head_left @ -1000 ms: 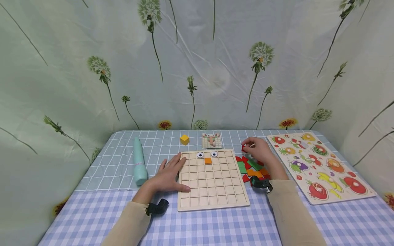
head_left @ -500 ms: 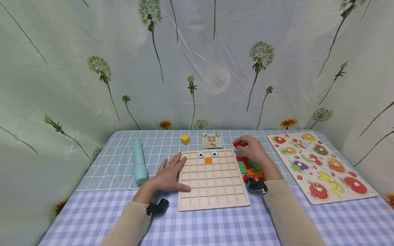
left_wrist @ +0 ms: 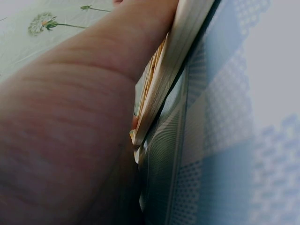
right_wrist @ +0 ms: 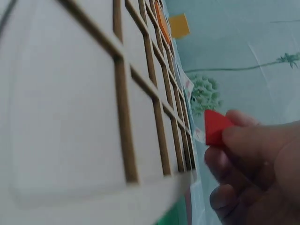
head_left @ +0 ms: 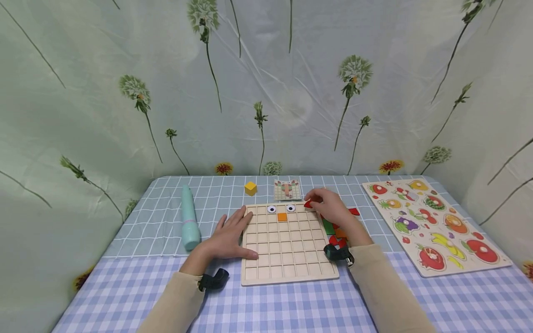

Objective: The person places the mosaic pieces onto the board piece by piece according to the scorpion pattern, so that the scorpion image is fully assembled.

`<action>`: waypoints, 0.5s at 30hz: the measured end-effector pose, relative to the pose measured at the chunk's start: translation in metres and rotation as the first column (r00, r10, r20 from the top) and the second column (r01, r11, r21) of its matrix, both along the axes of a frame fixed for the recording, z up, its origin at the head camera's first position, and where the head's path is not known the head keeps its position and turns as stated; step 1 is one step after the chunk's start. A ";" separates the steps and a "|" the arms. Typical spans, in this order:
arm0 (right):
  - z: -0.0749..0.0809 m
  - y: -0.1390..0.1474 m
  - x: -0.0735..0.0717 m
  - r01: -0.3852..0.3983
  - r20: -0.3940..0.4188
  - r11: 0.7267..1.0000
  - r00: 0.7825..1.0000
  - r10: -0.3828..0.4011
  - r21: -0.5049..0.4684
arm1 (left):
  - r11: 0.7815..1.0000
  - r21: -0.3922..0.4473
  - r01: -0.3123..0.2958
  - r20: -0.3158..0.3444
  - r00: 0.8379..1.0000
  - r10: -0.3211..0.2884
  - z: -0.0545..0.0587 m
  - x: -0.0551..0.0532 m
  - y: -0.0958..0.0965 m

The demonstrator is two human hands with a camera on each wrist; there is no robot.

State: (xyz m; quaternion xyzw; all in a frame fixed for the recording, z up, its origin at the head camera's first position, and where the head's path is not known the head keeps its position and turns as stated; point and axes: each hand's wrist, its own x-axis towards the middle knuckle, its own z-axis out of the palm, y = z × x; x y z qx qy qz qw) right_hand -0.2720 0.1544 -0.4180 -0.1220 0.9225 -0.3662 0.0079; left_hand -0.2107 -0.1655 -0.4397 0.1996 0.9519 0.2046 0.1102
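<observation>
1. Your R hand (head_left: 329, 205) pinches red pc (right_wrist: 217, 128) nr far R corner of grid board (head_left: 290, 249) (contact unclear).
2. Your L hand (head_left: 228, 238) rests, spread, on board's L edge.
3. Orange sq. (head_left: 282, 217) nr eye pcs (head_left: 290, 208).

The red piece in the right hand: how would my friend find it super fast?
Find the big wooden grid board on the table, then go to its far right corner. There, the right hand pinches a small red piece. Other red pieces lie beside the board, but only this one is held.
</observation>
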 end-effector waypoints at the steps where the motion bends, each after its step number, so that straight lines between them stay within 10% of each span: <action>1: -0.001 -0.002 0.000 -0.003 -0.008 1.000 1.000 0.003 0.002 | 1.000 -0.001 -0.001 0.002 1.000 0.001 0.000 0.000 0.000; 15: -0.009 -0.015 0.000 -0.025 -0.051 0.999 0.998 0.027 0.043 | 1.000 0.000 0.006 -0.007 1.000 -0.006 0.000 -0.001 0.000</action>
